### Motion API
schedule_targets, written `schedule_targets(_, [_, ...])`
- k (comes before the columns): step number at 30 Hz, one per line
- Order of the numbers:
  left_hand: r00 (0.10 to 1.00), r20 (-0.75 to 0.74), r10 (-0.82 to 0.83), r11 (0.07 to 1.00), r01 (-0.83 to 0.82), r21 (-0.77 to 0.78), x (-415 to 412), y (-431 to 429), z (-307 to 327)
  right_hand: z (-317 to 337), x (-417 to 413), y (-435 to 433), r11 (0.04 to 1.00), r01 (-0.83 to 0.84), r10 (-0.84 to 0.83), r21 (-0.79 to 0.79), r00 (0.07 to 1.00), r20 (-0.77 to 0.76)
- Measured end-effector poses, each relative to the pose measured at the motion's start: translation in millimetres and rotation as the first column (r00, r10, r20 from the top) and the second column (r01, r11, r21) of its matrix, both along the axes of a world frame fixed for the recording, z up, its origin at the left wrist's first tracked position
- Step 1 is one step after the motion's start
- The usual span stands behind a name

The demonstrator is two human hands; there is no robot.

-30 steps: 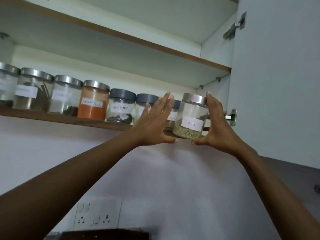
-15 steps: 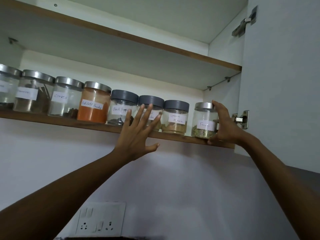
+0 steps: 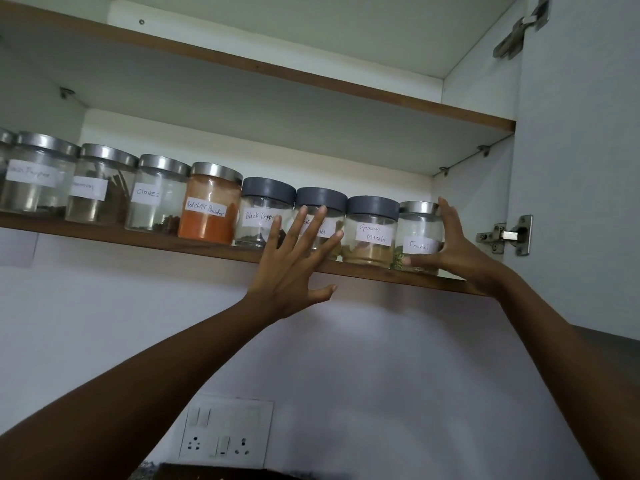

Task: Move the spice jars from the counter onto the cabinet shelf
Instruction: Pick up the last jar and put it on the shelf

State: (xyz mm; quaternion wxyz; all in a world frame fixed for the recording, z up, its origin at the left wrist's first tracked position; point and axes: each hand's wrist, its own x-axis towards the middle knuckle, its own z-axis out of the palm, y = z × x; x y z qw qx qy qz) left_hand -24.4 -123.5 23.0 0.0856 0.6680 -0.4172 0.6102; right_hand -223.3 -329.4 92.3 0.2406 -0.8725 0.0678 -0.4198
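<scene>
Fennel jar (image 3: 415, 226) on shelf (image 3: 367, 271), inside clasp of right grip (image 3: 460, 252); left grip (image 3: 291, 271) splayed, empty.

The red chilli powder jar (image 3: 207, 216) shows vivid orange under a silver lid. The black pepper jar (image 3: 256, 230) and garam masala jar (image 3: 369, 251) have dark grey lids (the masala itself is tan). The fennel jar (image 3: 417, 226) holds greenish seed and has a silver lid. Labels are white with dark handwriting. The shelf (image 3: 138, 239) edge is brown and the socket plate (image 3: 225, 431) is white.

White socket plate (image 3: 225, 432) on wall (image 3: 398, 375), upper hinge (image 3: 519, 32), lower hinge (image 3: 509, 235), open cabinet door (image 3: 585, 150)
</scene>
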Motion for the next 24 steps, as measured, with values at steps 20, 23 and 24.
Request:
schedule_targets(20, [0.971, 0.129, 0.203, 0.976, -0.211, 0.052, 39.6, 115.5, 0.0, -40.5, 64.2, 108.5, 0.589, 0.532, -0.376, -0.608, 0.847, 0.376])
schedule_targets(23, [0.954, 0.147, 0.26, 0.961, -0.271, 0.061, 63.3, 159.7, 0.7, -40.6, 99.1, 145.4, 0.547, 0.516, -0.397, -0.659, 0.853, 0.338])
schedule_targets(24, [0.952, 0.143, 0.27, 0.958, -0.28, 0.056, 72.2, 175.1, 0.9, -40.5, 111.8, 158.4, 0.539, 0.513, -0.401, -0.668, 0.854, 0.332])
